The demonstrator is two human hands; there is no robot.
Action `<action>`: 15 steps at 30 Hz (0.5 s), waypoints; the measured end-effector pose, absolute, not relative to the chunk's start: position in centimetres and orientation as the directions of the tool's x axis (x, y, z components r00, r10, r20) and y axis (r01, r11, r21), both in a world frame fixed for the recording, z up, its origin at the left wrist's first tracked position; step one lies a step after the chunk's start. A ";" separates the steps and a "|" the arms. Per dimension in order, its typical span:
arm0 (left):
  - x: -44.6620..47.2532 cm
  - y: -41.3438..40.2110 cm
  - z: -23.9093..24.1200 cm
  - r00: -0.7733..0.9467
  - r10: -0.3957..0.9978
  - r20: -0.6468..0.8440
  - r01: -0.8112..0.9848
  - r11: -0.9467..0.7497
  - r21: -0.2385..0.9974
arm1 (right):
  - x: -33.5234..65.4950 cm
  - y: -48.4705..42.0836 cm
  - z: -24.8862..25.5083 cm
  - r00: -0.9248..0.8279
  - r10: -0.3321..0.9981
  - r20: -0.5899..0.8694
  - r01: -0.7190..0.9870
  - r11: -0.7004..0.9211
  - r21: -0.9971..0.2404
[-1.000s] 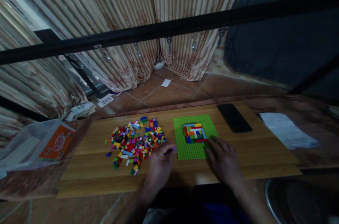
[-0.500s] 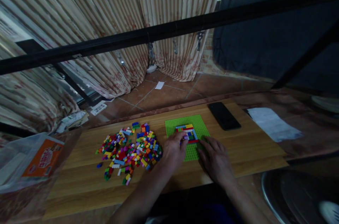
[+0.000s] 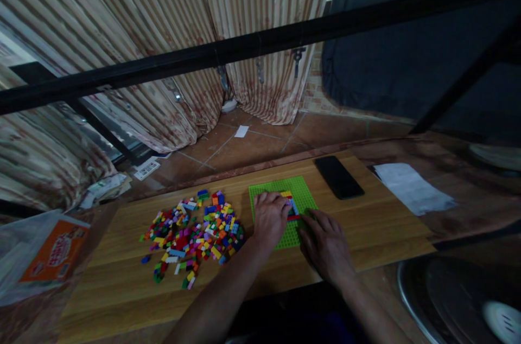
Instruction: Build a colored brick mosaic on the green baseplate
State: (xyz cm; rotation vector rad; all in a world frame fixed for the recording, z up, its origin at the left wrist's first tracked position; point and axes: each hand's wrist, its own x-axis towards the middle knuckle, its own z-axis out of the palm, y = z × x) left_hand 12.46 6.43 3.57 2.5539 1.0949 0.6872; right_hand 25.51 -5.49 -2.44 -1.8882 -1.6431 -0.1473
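Observation:
A green baseplate (image 3: 293,235) lies on the wooden table, bearing a low square build of coloured bricks (image 3: 293,206) with red, yellow and blue parts. My left hand (image 3: 271,216) is over the left side of this build and hides much of it. Its fingers are bent and closed, and a bit of a small purple brick (image 3: 288,202) shows at the fingertips. On the plate's right edge rests my right hand (image 3: 325,241), fingers loosely stretched and apart, the fingertips by the red brick row. I see nothing held in it.
Left of the plate spreads a loose pile of small coloured bricks (image 3: 195,235). A black phone (image 3: 339,177) lies at the table's back right. Beyond the table's right side is white paper (image 3: 413,188); a clear plastic container with an orange label (image 3: 55,252) stands at far left.
My left hand has turned and flattened forward over the build, covering more of it. My right hand stays at the plate's edge. The whole view has shifted slightly.

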 end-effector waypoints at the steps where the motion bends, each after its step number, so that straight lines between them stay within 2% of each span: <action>1: 12.5 6.4 3.4 0.594 0.738 0.318 0.604 -0.671 0.430 | 25.5 -5.5 -2.5 0.218 0.855 0.470 0.925 -0.028 -0.378; 15: 12.9 6.2 2.9 0.544 0.779 0.313 0.640 -0.626 0.446 | 25.4 -5.7 -2.0 0.218 0.876 0.430 0.932 -0.056 -0.359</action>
